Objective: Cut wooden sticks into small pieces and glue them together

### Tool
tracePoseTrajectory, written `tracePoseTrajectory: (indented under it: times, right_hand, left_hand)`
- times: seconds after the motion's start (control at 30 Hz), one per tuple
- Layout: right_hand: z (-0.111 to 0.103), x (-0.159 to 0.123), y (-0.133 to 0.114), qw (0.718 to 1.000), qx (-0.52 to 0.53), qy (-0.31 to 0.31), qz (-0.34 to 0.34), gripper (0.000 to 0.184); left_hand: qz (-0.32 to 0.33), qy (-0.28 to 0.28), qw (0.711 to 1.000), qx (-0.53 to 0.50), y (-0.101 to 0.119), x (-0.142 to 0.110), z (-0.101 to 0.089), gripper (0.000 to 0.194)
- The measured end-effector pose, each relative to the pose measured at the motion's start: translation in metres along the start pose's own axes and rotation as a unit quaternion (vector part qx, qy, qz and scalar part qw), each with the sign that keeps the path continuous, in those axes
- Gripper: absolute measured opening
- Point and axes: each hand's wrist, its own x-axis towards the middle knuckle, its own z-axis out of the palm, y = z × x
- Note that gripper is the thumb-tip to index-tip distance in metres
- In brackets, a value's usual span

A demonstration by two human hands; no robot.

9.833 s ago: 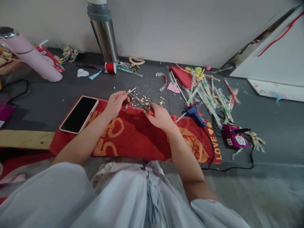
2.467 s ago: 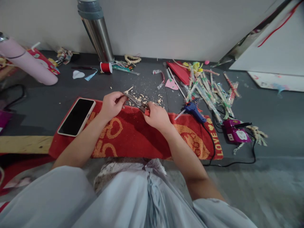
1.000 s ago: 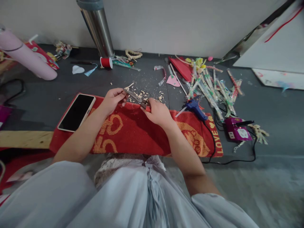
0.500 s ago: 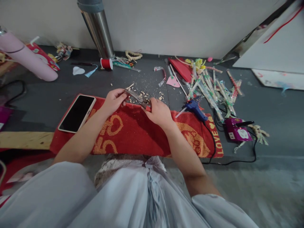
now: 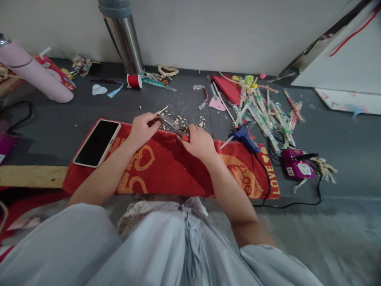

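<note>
My right hand is wrapped round the red handle of a pair of scissors, whose metal blades point left. At the blade tips, my left hand is closed in a pinch. A thin pale stick shows just beyond its fingertips; whatever sits between the fingers is mostly hidden. Small pale cut bits and fine dust lie scattered behind the blades. Under both forearms spreads a red towel with orange patterns.
A phone lies on the towel at left. To the right are a blue glue gun with a black cord, several wrapped sticks and a purple box. Behind stand a steel flask, a red thread spool and a leaning pink bottle.
My left fingers have drawn in slightly at the blade tips, the thumb now lying further over. The right hand keeps its hold on the scissors, almost unmoved.
</note>
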Motion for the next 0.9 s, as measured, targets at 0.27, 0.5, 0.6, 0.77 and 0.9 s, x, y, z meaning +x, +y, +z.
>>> tracePoseTrajectory:
  times: [0.27,0.5,0.6,0.77,0.9]
  right_hand:
    - [0.002,-0.001,0.001,1.0,0.009,0.009,-0.016,0.043]
    - [0.001,-0.001,0.001,1.0,0.017,0.003,-0.021,0.043]
    - [-0.001,-0.001,0.0,1.0,0.019,-0.012,-0.012,0.04]
    - [-0.002,-0.002,-0.004,1.0,0.012,-0.017,-0.006,0.031]
    - [-0.003,-0.003,-0.007,1.0,0.001,-0.02,0.003,0.027]
  left_hand:
    - [0.062,0.009,0.997,0.045,-0.005,-0.002,0.0,0.022]
    - [0.078,0.024,0.994,0.079,-0.001,-0.003,-0.001,0.027]
    - [0.069,0.025,0.993,0.093,0.002,-0.005,-0.001,0.033]
    - [0.068,0.04,0.992,0.099,0.006,-0.007,-0.001,0.033]
    - [0.058,0.041,0.991,0.116,0.009,-0.008,-0.002,0.032]
